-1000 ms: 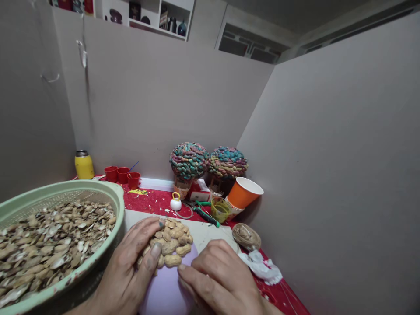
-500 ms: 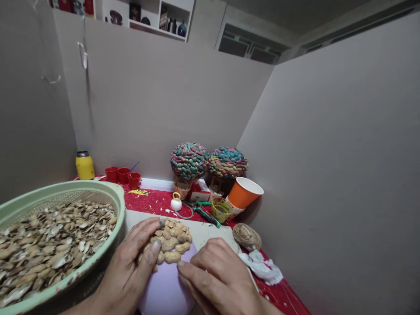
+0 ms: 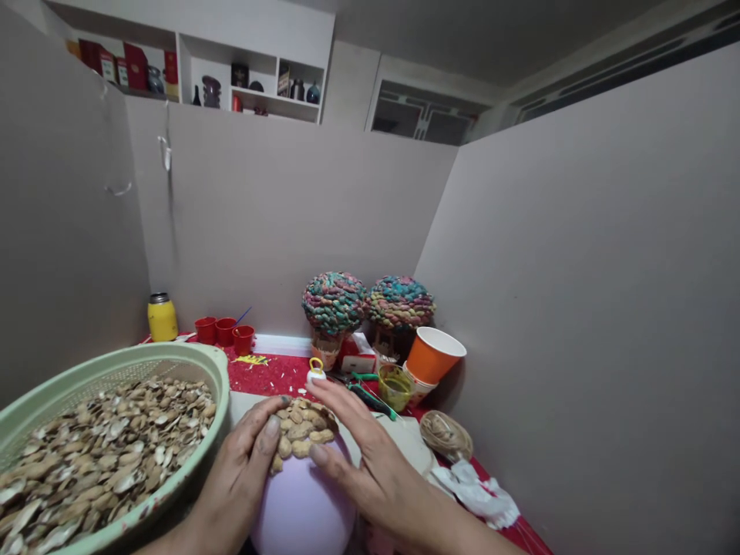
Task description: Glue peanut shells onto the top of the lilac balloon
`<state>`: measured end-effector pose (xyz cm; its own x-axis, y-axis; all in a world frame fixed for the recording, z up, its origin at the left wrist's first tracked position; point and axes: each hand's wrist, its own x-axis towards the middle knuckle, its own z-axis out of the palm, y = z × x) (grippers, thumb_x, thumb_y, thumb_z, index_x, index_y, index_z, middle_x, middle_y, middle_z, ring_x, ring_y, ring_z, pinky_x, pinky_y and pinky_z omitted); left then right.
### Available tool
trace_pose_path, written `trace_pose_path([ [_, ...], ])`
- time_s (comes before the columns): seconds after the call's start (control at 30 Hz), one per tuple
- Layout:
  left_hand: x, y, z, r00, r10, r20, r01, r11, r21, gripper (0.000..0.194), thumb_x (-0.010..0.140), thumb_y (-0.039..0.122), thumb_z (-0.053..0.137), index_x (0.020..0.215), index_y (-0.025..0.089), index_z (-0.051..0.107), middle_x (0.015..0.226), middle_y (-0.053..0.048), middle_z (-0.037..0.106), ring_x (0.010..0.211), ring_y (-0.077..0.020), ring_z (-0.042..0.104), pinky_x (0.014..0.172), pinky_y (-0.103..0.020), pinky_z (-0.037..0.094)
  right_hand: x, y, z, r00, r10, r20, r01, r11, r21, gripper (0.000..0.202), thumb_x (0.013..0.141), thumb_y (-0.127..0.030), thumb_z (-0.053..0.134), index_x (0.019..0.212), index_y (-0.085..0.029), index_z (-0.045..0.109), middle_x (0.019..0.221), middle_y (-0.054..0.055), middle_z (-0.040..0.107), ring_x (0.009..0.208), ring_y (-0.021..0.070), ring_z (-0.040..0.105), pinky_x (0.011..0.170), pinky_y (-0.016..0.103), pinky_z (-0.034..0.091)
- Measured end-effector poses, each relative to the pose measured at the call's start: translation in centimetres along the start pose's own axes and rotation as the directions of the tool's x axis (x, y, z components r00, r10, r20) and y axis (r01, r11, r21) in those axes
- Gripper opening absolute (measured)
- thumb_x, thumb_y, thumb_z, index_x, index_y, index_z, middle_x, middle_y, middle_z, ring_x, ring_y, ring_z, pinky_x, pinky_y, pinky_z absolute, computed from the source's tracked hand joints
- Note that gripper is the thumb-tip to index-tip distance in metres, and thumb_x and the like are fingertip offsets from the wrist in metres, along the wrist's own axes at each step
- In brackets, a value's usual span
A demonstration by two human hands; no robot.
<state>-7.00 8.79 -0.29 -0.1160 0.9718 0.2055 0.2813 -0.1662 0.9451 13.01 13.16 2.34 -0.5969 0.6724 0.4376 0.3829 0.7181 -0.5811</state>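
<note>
A smooth pale purple balloon (image 3: 304, 505) sits low in the middle, its top covered with peanut shells (image 3: 301, 428) set close together. My left hand (image 3: 246, 455) cups the left side of the shell layer, its thumb lying along the shells. From the right, my right hand (image 3: 361, 451) curves round the layer, fingers reaching over the far side and thumb tip on a shell near the lower edge. Both hands grip the balloon between them. The undersides of the fingers and the balloon's far side are hidden.
At the left stands a green colander (image 3: 223, 385) full of loose shells (image 3: 124, 439). Behind are red cups (image 3: 225, 331), a yellow jar (image 3: 162, 317) and two shell-covered trees (image 3: 334, 302). To the right are an orange paper cup (image 3: 433, 356), pliers (image 3: 373, 397) and coiled twine (image 3: 446, 435).
My right hand has opened from a closed pinch at the lower edge of the shells and spread round their right and far sides. The view has tilted upward.
</note>
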Motion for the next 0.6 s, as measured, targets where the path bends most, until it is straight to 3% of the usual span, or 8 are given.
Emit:
trace_pose_path([
  [0.1, 0.1, -0.1, -0.1, 1.000, 0.001, 0.025, -0.001, 1.000, -0.027, 0.071, 0.090, 0.068, 0.035, 0.133, 0.017, 0.059, 0.144, -0.015, 0.056, 0.135, -0.0343, 0.046, 0.117, -0.055, 0.027, 0.9, 0.1, 0.6, 0.997, 0.035, 0.066, -0.039, 0.997, 0.061, 0.058, 0.095, -0.050, 0.054, 0.144, -0.020, 0.045, 0.149, 0.013, 0.045, 0.138, 0.0281, 0.039, 0.114, 0.050, 0.033],
  [0.23, 0.6, -0.1, -0.3, 0.998, -0.012, 0.054, 0.014, 0.999, -0.043, 0.073, 0.091, 0.068, 0.031, 0.137, 0.017, 0.055, 0.147, -0.013, 0.053, 0.139, -0.0324, 0.041, 0.120, -0.053, 0.020, 1.3, 0.5, 1.1, 0.995, 0.085, 0.050, -0.091, 0.987, 0.134, 0.056, 0.093, -0.049, 0.055, 0.138, -0.016, 0.051, 0.140, 0.014, 0.053, 0.129, 0.0272, 0.049, 0.110, 0.045, 0.037],
  [0.37, 0.8, -0.4, -0.6, 1.000, -0.006, -0.029, 0.005, 1.000, -0.018, 0.073, 0.094, 0.066, 0.030, 0.145, 0.016, 0.045, 0.156, -0.012, 0.041, 0.148, -0.0271, 0.025, 0.123, -0.051, 0.005, 1.5, 1.4, 1.6, 0.986, 0.167, 0.018, -0.167, 0.973, 0.157, 0.058, 0.092, -0.051, 0.052, 0.136, -0.013, 0.054, 0.140, 0.016, 0.054, 0.129, 0.0296, 0.049, 0.110, 0.047, 0.036],
  [0.47, -1.0, -0.6, -0.9, 0.990, 0.113, -0.080, -0.119, 0.989, -0.083, 0.063, 0.092, 0.062, 0.042, 0.143, 0.024, 0.047, 0.161, -0.007, 0.034, 0.150, -0.0280, 0.017, 0.123, -0.053, 0.001, 1.5, 1.5, 1.9, 0.986, 0.166, 0.005, -0.165, 0.973, 0.164, 0.061, 0.092, -0.053, 0.052, 0.136, -0.011, 0.054, 0.137, 0.017, 0.056, 0.126, 0.0301, 0.051, 0.108, 0.046, 0.038],
  [0.5, -2.1, -0.6, -0.9, 0.985, 0.167, -0.034, -0.170, 0.975, -0.146, 0.058, 0.090, 0.060, 0.050, 0.139, 0.029, 0.051, 0.160, -0.005, 0.035, 0.150, -0.0295, 0.018, 0.123, -0.054, 0.004, 1.5, 1.5, 2.0, 0.987, 0.163, 0.000, -0.160, 0.973, 0.166, 0.062, 0.091, -0.053, 0.052, 0.136, -0.011, 0.054, 0.137, 0.017, 0.056, 0.126, 0.0301, 0.051, 0.108, 0.046, 0.038],
  [0.53, -3.5, -0.6, -0.9, 0.974, 0.201, 0.101, -0.172, 0.954, -0.244, 0.053, 0.088, 0.056, 0.058, 0.135, 0.032, 0.055, 0.159, -0.004, 0.037, 0.149, -0.0310, 0.021, 0.122, -0.055, 0.012, 1.4, 1.3, 2.1, 0.987, 0.161, -0.007, -0.157, 0.973, 0.166, 0.062, 0.091, -0.053, 0.052, 0.136, -0.011, 0.054, 0.137, 0.017, 0.056, 0.126, 0.0301, 0.051, 0.108, 0.045, 0.038],
  [0.57, -5.0, -0.4, -0.7, 0.936, 0.172, 0.308, -0.059, 0.937, -0.343, 0.046, 0.089, 0.048, 0.062, 0.132, 0.035, 0.056, 0.155, -0.004, 0.042, 0.145, -0.0307, 0.028, 0.120, -0.055, 0.021, 1.3, 1.2, 2.1, 0.987, 0.159, -0.012, -0.155, 0.974, 0.167, 0.062, 0.091, -0.053, 0.052, 0.136, -0.011, 0.054, 0.137, 0.017, 0.056, 0.127, 0.0301, 0.051, 0.108, 0.045, 0.037],
  [0.6, -6.6, -0.1, -0.5, 0.905, 0.154, 0.396, -0.003, 0.934, -0.356, 0.039, 0.092, 0.043, 0.059, 0.130, 0.032, 0.058, 0.148, -0.008, 0.050, 0.135, -0.0309, 0.043, 0.112, -0.057, 0.036, 1.3, 1.1, 2.2, 0.987, 0.159, -0.019, -0.154, 0.974, 0.168, 0.062, 0.090, -0.053, 0.053, 0.136, -0.012, 0.054, 0.138, 0.016, 0.056, 0.127, 0.0301, 0.050, 0.109, 0.045, 0.037],
])
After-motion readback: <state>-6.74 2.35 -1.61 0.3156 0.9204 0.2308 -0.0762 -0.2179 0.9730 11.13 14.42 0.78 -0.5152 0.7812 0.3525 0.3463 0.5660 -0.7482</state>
